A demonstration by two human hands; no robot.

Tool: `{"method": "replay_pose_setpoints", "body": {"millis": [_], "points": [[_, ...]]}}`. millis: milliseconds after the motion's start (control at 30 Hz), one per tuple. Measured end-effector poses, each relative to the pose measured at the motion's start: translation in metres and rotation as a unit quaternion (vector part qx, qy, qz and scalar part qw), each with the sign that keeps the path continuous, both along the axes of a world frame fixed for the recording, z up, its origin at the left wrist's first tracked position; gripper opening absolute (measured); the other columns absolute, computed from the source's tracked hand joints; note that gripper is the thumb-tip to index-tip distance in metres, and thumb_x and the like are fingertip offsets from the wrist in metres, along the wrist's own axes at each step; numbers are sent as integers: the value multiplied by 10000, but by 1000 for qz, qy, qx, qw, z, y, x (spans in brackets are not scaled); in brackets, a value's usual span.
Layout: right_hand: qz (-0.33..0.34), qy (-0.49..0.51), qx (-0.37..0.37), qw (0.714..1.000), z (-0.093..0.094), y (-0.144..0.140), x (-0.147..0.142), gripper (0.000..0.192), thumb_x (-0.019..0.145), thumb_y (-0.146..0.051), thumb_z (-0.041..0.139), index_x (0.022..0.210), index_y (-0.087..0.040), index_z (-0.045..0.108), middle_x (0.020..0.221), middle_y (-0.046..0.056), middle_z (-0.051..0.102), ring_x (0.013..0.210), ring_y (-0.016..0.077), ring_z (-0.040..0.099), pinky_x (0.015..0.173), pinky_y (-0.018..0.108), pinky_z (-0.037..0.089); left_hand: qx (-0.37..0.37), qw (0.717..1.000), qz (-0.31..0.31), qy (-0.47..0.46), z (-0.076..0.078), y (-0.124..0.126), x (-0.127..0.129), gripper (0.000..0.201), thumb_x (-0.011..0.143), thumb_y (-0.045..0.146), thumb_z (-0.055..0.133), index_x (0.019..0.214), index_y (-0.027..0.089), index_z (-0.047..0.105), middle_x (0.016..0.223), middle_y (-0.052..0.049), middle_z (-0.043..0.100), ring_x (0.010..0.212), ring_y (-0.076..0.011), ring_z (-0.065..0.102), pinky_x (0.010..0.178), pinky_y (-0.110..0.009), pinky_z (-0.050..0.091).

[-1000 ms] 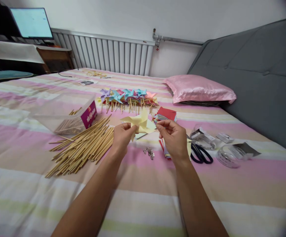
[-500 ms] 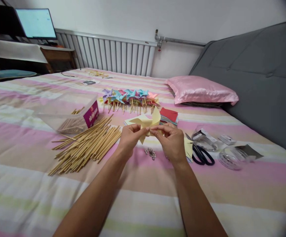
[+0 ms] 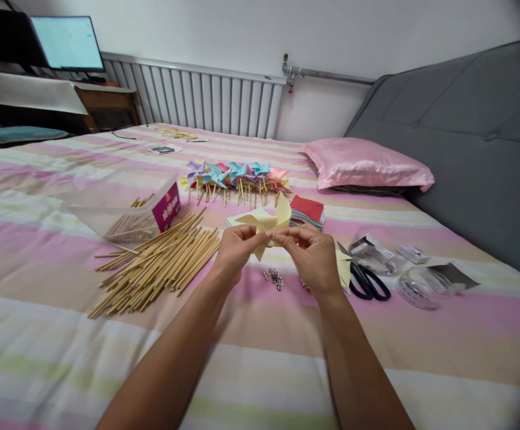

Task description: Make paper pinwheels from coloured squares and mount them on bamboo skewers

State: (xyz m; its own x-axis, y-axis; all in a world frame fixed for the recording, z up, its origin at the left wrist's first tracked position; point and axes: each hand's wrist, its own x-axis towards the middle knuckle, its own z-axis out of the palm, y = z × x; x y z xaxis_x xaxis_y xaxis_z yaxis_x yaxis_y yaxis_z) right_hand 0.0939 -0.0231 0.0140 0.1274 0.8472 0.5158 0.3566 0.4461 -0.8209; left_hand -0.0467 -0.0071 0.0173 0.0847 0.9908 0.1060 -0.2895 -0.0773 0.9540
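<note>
While both hands meet above a striped bedspread point(image 3: 260, 358), the left hand point(image 3: 235, 251) and the right hand point(image 3: 314, 258) each pinch the folded yellow paper pinwheel point(image 3: 265, 223) at its centre, fingertips closed on the gathered corners; the pinwheel is held in the air just above a small cluster of metal pins point(image 3: 272, 277); it looks as if a loosened pinch could let the bent corners spring back flat, since only finger pressure seems to hold them; a sharp pin near the fingertips could also prick, though no pin is clearly visible between the fingers; to the left a clear plastic tub point(image 3: 130, 206) with a red label lies on its side, a few bamboo sticks inside it, while a far larger heap of bamboo sticks point(image 3: 156, 266) spreads loose beside it; behind lie a row of finished pinwheels point(image 3: 235, 176) and a stack of coloured paper squares point(image 3: 307, 211); black scissors point(image 3: 370, 280) rest to the right
</note>
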Motion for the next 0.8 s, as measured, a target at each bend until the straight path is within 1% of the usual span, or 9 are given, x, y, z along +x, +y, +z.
{"method": "replay_pose_setpoints", "body": {"millis": [367, 467, 533, 600, 633, 700, 733, 767, 800], "points": [[-2, -15, -5, 1000, 0, 0, 1, 138, 747, -321, 683, 772, -196, 733, 653, -14, 527, 591, 118, 454, 572, 254, 381, 7, 1000, 9, 10, 0, 0, 1, 257, 551, 311, 791, 523, 125, 615, 481, 31, 529, 454, -59, 415, 469, -206, 286], [-4, -14, -3, 1000, -1, 0, 0, 141, 751, -318, 675, 754, -183, 712, 686, -2, 562, 627, 128, 485, 604, 262, 394, 16, 1000, 10, 11, 0, 0, 0, 275, 548, 300, 794, 492, 129, 585, 469, 38, 513, 450, -57, 410, 464, -202, 287], [-20, -19, -2, 1000, -1, 0, -1, 140, 748, -315, 671, 735, -176, 683, 718, 8, 591, 647, 136, 498, 613, 268, 396, 19, 1000, 9, 10, 0, 0, 0, 279, 544, 285, 796, 479, 132, 572, 462, 43, 508, 443, -55, 407, 457, -199, 289], [-50, -27, 3, 998, -1, 0, -2, 144, 728, -315, 684, 747, -176, 648, 765, 15, 613, 679, 147, 511, 635, 278, 401, 18, 1000, 10, 10, 0, 0, 0, 273, 542, 282, 798, 481, 132, 577, 463, 41, 517, 440, -56, 411, 453, -199, 291], [-67, -28, 10, 997, -1, 0, -3, 170, 709, -317, 700, 778, -177, 632, 807, 22, 623, 715, 157, 524, 664, 289, 411, 16, 1000, 10, 10, 0, 0, 0, 265, 539, 283, 799, 491, 132, 587, 472, 36, 531, 444, -59, 421, 455, -199, 298], [-86, -11, 26, 996, -1, 0, -3, 303, 667, -318, 734, 902, -180, 601, 935, 47, 635, 841, 187, 554, 756, 321, 431, 13, 1000, 8, 6, -1, 0, 1, 248, 536, 285, 800, 512, 131, 607, 497, 25, 562, 458, -67, 445, 465, -202, 317], [-77, 5, 27, 997, -2, 0, -4, 391, 657, -317, 743, 986, -182, 581, 989, 61, 636, 903, 201, 564, 798, 338, 436, 13, 1000, 8, 5, -1, 0, 1, 241, 537, 284, 800, 520, 131, 615, 504, 21, 569, 463, -68, 452, 469, -202, 322], [-55, 25, 21, 998, -1, 1, -4, 468, 662, -317, 740, 1070, -183, 555, 1021, 72, 640, 944, 210, 574, 820, 350, 444, 14, 1000, 7, 5, -2, 1, 1, 234, 539, 282, 799, 528, 130, 622, 508, 19, 574, 465, -69, 456, 471, -201, 325], [-22, 45, 8, 999, -1, 1, -4, 506, 679, -316, 727, 1128, -183, 535, 1032, 80, 647, 961, 215, 588, 823, 355, 457, 16, 1000, 6, 4, -2, 1, 1, 228, 541, 280, 798, 536, 128, 629, 509, 18, 576, 467, -69, 458, 473, -201, 326]]}}
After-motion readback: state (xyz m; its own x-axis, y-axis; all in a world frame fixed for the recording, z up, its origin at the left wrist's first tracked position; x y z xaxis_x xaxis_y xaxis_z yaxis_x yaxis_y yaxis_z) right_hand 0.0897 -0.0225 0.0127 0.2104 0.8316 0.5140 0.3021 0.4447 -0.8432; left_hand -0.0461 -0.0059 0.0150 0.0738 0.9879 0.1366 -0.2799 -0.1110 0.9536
